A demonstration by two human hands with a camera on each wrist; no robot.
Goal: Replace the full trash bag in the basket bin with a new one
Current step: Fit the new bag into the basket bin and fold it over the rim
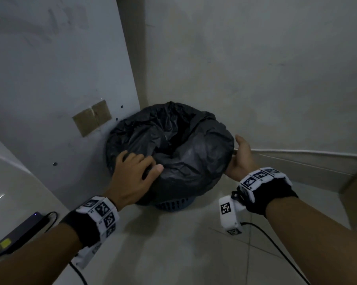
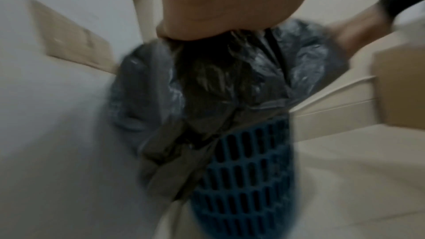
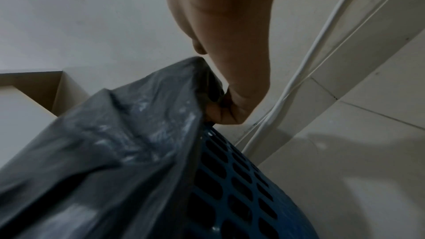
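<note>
A black trash bag [image 1: 183, 153] lines a blue lattice basket bin [image 1: 171, 204] that stands on the floor in a wall corner; the bag's edge is folded down over the rim. My left hand [image 1: 136, 169] lies on the near-left rim with its fingers curled into the plastic and the thumb stretched across it. My right hand [image 1: 240, 159] is at the bin's right side, its fingers under the folded edge. In the right wrist view the fingers [image 3: 230, 110] pinch the bag [image 3: 115, 143] at the top of the bin [image 3: 241, 179]. The left wrist view is blurred: bag [image 2: 207, 83], bin [image 2: 243, 170].
Walls close in behind and to the left of the bin. A cardboard box [image 1: 356, 194] stands at the right. A black power adapter [image 1: 23, 231] lies on a white ledge at the lower left. A white cable [image 3: 299, 79] runs along the skirting. Tiled floor lies in front.
</note>
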